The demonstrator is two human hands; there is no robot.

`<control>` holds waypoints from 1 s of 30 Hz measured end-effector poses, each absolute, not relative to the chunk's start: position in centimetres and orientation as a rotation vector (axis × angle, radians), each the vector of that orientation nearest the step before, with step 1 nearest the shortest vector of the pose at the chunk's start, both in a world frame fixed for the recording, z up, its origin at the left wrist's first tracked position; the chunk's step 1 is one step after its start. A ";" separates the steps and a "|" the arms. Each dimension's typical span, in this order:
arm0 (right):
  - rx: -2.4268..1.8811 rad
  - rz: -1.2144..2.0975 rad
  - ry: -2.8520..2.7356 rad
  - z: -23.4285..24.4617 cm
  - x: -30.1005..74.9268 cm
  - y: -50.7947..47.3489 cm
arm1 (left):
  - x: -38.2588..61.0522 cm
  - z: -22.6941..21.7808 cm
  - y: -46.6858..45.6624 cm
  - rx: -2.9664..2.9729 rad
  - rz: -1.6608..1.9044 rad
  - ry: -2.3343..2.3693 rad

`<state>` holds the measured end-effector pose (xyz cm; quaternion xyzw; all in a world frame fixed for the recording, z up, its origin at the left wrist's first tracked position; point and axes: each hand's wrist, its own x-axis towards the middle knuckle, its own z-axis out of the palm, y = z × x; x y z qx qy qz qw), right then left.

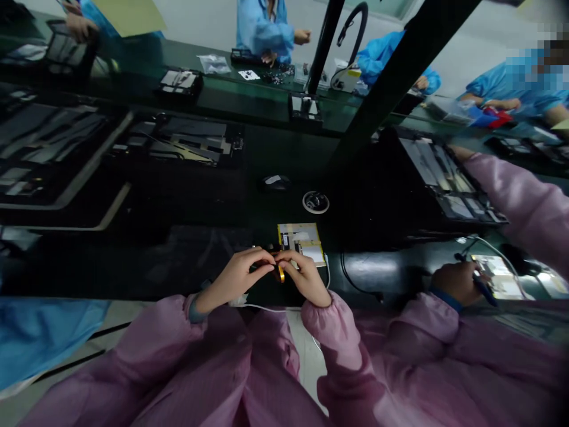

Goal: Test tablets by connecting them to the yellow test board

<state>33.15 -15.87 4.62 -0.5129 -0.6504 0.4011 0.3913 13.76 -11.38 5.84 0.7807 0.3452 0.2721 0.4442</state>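
Observation:
My left hand (240,274) and my right hand (307,280) meet in front of my body, fingertips pinched close together. Between them is a small part with an orange flex cable (281,274) that hangs below my right fingertips. The rest of that part is dark and mostly hidden by the fingers. Just behind my right hand lies a flat yellow-edged device board (316,252) with white and dark sections, and a white cable (328,270) runs beside it.
Behind the board are a round white-rimmed dish (315,202) and a dark mouse-shaped object (275,182). Trays of device parts (191,142) stand left, a stack of trays (444,172) right. A co-worker's hand (457,281) holds a tool at right. A dark post (391,77) slants across.

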 end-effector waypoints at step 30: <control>-1.271 0.882 -1.679 4.0 32.0 -14.4 | 14.0 4.8 -10.7 2.079 0.815 1.037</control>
